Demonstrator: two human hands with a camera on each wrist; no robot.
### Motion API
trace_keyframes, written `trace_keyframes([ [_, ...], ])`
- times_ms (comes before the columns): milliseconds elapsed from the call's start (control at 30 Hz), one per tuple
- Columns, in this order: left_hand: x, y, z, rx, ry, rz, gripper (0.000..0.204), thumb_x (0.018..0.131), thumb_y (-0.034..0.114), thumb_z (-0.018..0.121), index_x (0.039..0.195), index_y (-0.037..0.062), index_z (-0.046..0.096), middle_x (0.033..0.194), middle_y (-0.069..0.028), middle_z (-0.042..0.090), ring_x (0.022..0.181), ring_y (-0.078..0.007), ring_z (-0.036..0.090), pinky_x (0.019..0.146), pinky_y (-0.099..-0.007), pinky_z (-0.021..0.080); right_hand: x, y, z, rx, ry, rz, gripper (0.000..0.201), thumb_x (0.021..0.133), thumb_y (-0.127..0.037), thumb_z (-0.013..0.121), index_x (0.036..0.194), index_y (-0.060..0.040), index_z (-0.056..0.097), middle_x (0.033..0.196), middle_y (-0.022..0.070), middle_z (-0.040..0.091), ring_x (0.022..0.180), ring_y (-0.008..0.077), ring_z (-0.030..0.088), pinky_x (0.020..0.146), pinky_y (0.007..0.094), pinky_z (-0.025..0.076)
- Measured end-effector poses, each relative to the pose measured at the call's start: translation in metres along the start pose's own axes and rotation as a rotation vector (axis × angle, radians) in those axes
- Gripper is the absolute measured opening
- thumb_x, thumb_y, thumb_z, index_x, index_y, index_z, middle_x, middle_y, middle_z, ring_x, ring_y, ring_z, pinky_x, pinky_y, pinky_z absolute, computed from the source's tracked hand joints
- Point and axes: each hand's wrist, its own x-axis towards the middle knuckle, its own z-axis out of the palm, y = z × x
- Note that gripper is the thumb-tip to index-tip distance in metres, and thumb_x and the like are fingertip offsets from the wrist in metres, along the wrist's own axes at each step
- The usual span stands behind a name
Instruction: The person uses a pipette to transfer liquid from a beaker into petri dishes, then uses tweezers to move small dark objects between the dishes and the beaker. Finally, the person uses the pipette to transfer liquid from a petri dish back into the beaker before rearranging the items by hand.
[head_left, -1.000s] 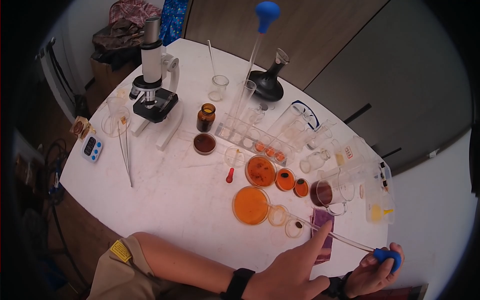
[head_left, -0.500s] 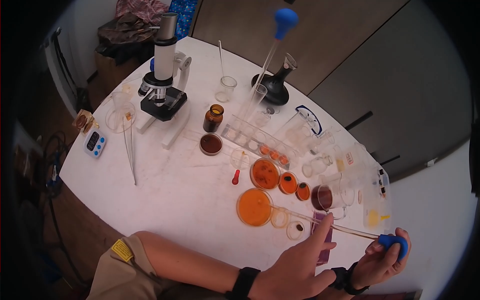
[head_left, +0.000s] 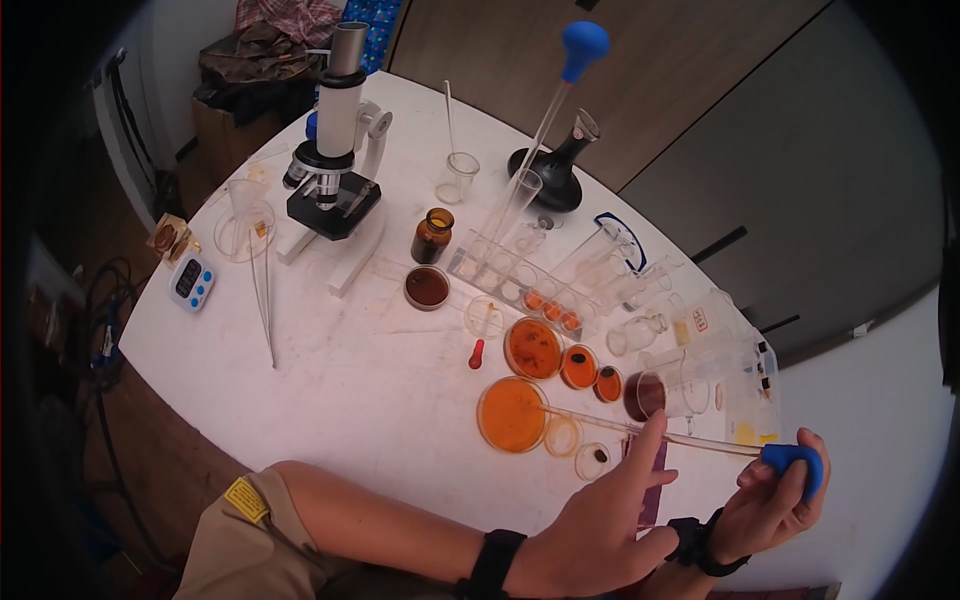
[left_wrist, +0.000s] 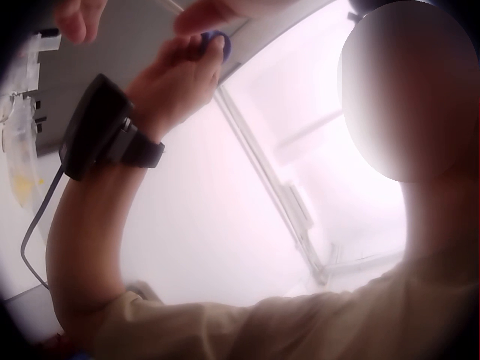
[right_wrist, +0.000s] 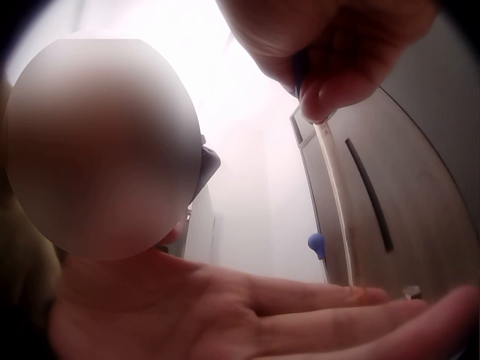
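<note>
Right grip (head_left: 768, 512) curled round blue bulb (head_left: 783, 457), left grip (head_left: 598, 532) uncurled, straight-fingered, near pipette (head_left: 715, 444)

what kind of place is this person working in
Likely a small or makeshift science lab, judging by the microscope, brown glass bottle and blue-bulbed pipette held in the right hand.

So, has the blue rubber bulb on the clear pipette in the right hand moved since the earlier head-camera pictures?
Yes, the bulb has moved up the head picture, judged against the round clear orange-filled dish.
</note>
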Motion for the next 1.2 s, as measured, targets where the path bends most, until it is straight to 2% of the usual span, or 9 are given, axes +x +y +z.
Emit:
trace_keyframes([
  [67, 0.002, -0.001, 0.0, -0.02, 0.01, 0.031, 0.097, 0.079, 0.015, 0.057, 0.152, -0.0089, -0.003, 0.15, -0.0377, 0.026, 0.132, -0.0416, 0.049, 0.102, -0.04, 0.045, 0.004, 0.002, 0.003, -0.018, 0.0, 0.001, 0.027, 0.097, -0.011, 0.052, 0.11, 0.0126, 0.058, 0.097, 0.0192, 0.064, 0.051, 0.0102, 0.058, 0.045, 0.0197, 0.047],
  [100, 0.002, -0.002, 0.0, -0.02, 0.011, 0.033, 0.097, 0.079, 0.015, 0.057, 0.152, -0.0089, -0.003, 0.15, -0.0377, 0.026, 0.132, -0.0416, 0.049, 0.102, -0.04, 0.045, 0.005, 0.004, 0.002, -0.017, -0.002, 0.0, 0.027, 0.097, -0.011, 0.052, 0.11, 0.0126, 0.058, 0.097, 0.0192, 0.064, 0.051, 0.0102, 0.058, 0.045, 0.0197, 0.047],
  [167, 0.002, -0.003, -0.001, 0.01, 0.06, 0.084, 0.095, 0.079, 0.006, 0.057, 0.155, -0.0038, 0.001, 0.155, -0.0288, 0.027, 0.13, -0.0361, 0.052, 0.09, -0.0363, 0.05, 0.007, 0.007, 0.0, 0.006, -0.056, 0.008, 0.026, 0.097, -0.009, 0.053, 0.109, 0.0129, 0.059, 0.108, 0.0217, 0.063, 0.053, 0.0111, 0.06, 0.045, 0.021, 0.049],
  [200, 0.002, 0.001, -0.003, 0.01, 0.061, 0.086, 0.095, 0.079, 0.006, 0.057, 0.155, -0.0038, 0.001, 0.155, -0.0288, 0.027, 0.13, -0.0361, 0.052, 0.09, -0.0363, 0.05, 0.008, 0.007, 0.001, 0.007, -0.057, 0.007, 0.026, 0.097, -0.009, 0.053, 0.109, 0.0129, 0.059, 0.108, 0.0217, 0.063, 0.053, 0.0111, 0.06, 0.045, 0.021, 0.049],
  [267, 0.003, 0.012, -0.008, -0.045, -0.014, -0.018, 0.095, 0.082, 0.004, 0.054, 0.154, -0.0042, -0.008, 0.159, -0.0294, 0.016, 0.137, -0.0357, 0.045, 0.1, -0.0388, 0.044, 0.009, 0.008, 0.003, 0.014, -0.087, -0.019, 0.025, 0.096, -0.009, 0.053, 0.109, 0.0124, 0.06, 0.109, 0.0221, 0.063, 0.053, 0.012, 0.06, 0.045, 0.0209, 0.049],
  [367, 0.005, 0.009, -0.009, -0.042, -0.007, -0.032, 0.096, 0.083, 0.004, 0.055, 0.154, -0.0038, -0.01, 0.159, -0.0306, 0.015, 0.136, -0.0359, 0.046, 0.099, -0.039, 0.044, 0.01, 0.012, 0.001, 0.01, -0.119, -0.029, 0.025, 0.096, -0.007, 0.053, 0.109, 0.0125, 0.061, 0.11, 0.0228, 0.063, 0.053, 0.0129, 0.06, 0.045, 0.021, 0.049],
  [800, 0.007, 0.01, -0.01, -0.091, 0.009, -0.018, 0.096, 0.083, 0.005, 0.054, 0.154, -0.0027, -0.011, 0.16, -0.0308, 0.011, 0.139, -0.0381, 0.041, 0.1, -0.0399, 0.044, 0.019, 0.01, 0.014, 0.004, -0.164, -0.042, 0.025, 0.096, -0.007, 0.052, 0.108, 0.0133, 0.061, 0.111, 0.023, 0.063, 0.053, 0.0138, 0.059, 0.044, 0.0211, 0.048],
  [967, 0.01, 0.005, -0.01, -0.096, 0.029, -0.003, 0.098, 0.084, 0.005, 0.057, 0.154, -0.0022, -0.01, 0.16, -0.0298, 0.011, 0.139, -0.0377, 0.042, 0.1, -0.0403, 0.043, 0.028, 0.008, 0.017, 0.025, -0.231, 0.042, 0.027, 0.094, -0.01, 0.055, 0.108, 0.012, 0.061, 0.1, 0.0205, 0.064, 0.051, 0.0118, 0.056, 0.042, 0.0218, 0.046],
  [1200, 0.011, 0.006, -0.01, -0.121, 0.048, -0.002, 0.097, 0.084, 0.005, 0.058, 0.154, -0.0022, -0.009, 0.16, -0.0295, 0.012, 0.139, -0.0376, 0.041, 0.1, -0.04, 0.043, 0.033, 0.007, 0.027, 0.004, -0.247, -0.001, 0.029, 0.093, -0.014, 0.058, 0.11, 0.0102, 0.061, 0.093, 0.0165, 0.065, 0.051, 0.011, 0.055, 0.043, 0.0217, 0.046],
])
